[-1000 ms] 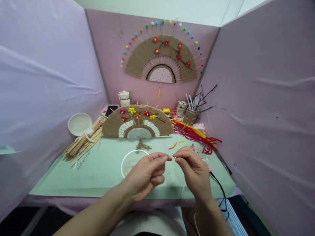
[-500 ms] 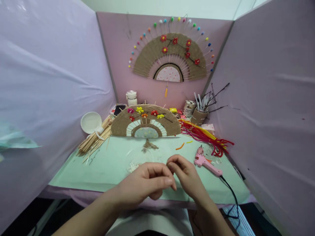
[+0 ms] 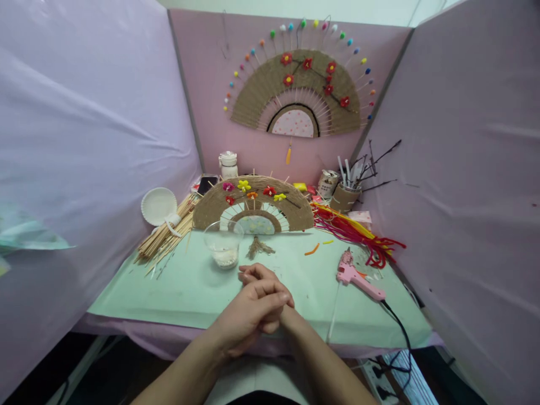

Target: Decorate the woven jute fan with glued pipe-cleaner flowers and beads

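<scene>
- Clear cup [image 3: 221,245], one – standing on the table [image 3: 169,304] in front of the small fan, with small white pieces [image 3: 226,260] at its bottom.
- Right hand [image 3: 259,274], fingers bent and reaching left, just beside the cup; partly covered by the other hand; whether its grip is clamped on anything cannot be told.
- Left hand [image 3: 253,306], in front of and overlapping the right hand – fingers curled in, thumb along the forefinger; anything held within the grip cannot be made out.
- Small brown fan [image 3: 291,205], behind the cup, bearing pink, yellow, red and orange flowers.
- Twine tassel [image 3: 258,247], flat on the table below the fan.
- Orange strip [image 3: 312,249], short, lying right of the tassel.
- Pink glue gun [image 3: 358,283], on its side at the right, black cord attached.
- Red and yellow fuzzy stems [image 3: 358,235], heaped beyond the glue gun.
- Bundle of thin sticks [image 3: 164,242], tied in white, at the left.
- White fluted dish [image 3: 158,206], behind the bundle.
- Large fan [image 3: 257,93], on the pink back panel, fringed with coloured balls.
</scene>
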The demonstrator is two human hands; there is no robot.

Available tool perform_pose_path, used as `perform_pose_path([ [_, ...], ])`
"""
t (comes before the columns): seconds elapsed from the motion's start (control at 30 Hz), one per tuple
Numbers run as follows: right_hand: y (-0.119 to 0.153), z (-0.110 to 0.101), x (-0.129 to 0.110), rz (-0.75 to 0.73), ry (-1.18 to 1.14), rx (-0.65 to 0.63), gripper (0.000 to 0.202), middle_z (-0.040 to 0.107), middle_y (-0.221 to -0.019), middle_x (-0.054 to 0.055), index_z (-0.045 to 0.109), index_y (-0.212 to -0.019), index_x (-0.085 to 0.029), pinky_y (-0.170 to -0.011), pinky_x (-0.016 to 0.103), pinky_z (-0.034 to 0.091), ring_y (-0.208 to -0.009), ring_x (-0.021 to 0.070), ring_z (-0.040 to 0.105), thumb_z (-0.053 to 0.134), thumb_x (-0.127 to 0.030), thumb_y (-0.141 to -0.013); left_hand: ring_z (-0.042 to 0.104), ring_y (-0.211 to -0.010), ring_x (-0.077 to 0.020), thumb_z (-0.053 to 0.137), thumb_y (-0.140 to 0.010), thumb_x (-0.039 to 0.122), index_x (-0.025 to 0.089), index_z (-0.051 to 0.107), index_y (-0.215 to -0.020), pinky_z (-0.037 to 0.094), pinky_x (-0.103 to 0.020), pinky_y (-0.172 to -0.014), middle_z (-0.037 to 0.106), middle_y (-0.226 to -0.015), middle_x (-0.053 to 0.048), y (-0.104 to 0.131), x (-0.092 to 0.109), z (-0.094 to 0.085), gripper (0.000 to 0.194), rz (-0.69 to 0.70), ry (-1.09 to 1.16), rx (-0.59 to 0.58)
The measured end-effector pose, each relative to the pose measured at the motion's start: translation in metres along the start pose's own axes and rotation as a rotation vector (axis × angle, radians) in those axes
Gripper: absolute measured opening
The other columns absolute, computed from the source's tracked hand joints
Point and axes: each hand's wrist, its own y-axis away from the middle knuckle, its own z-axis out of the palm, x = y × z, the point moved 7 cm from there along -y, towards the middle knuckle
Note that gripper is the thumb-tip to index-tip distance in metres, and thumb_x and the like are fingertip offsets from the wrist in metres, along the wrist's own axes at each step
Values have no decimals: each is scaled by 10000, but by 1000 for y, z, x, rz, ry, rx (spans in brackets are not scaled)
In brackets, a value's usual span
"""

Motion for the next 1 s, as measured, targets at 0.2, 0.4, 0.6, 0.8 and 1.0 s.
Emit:
perform_pose_path([
  [0.2,9,-72,-24,18,-221,251,161,698,-808,34,686,-892,-190,-753,318,537,-781,179,652,564,-296,-890,162,-467,-35,826,-652,398,144,607,-765,118,-202,-441,308,-524,100,-27,5,-39,353,145,74,181],
  [0.4,19,-100,-35,-100,-82,342,138,669,-940,40,676,-872,-207,-758,310,516,-807,161,618,551,-244,-916,149,-472,-28,862,-612,390,107,624,-767,112,-182,-431,269,-517,112,-63,-1,-18,401,93,153,59],
  [0.6,28,-109,-30,-242,208,379,134,674,-886,55,671,-866,-210,-813,348,507,-879,199,636,551,-191,-923,142,-468,-16,886,-578,377,114,570,-703,117,-155,-416,261,-521,117,-76,-22,-10,430,14,275,11],
  [0.8,39,-107,-24,-352,410,301,203,705,-939,83,703,-972,-221,-803,352,535,-903,210,663,510,-162,-947,164,-459,1,909,-534,332,113,556,-708,122,-131,-401,298,-545,113,-84,-46,-11,451,-34,364,13],
  [1.0,46,-167,-14,-198,571,307,245,716,-1050,112,661,-1131,-211,-788,382,556,-902,243,685,527,-286,-940,162,-437,-1,877,-579,197,117,543,-699,119,-120,-382,251,-511,129,-91,-39,-25,364,-30,420,40],
])
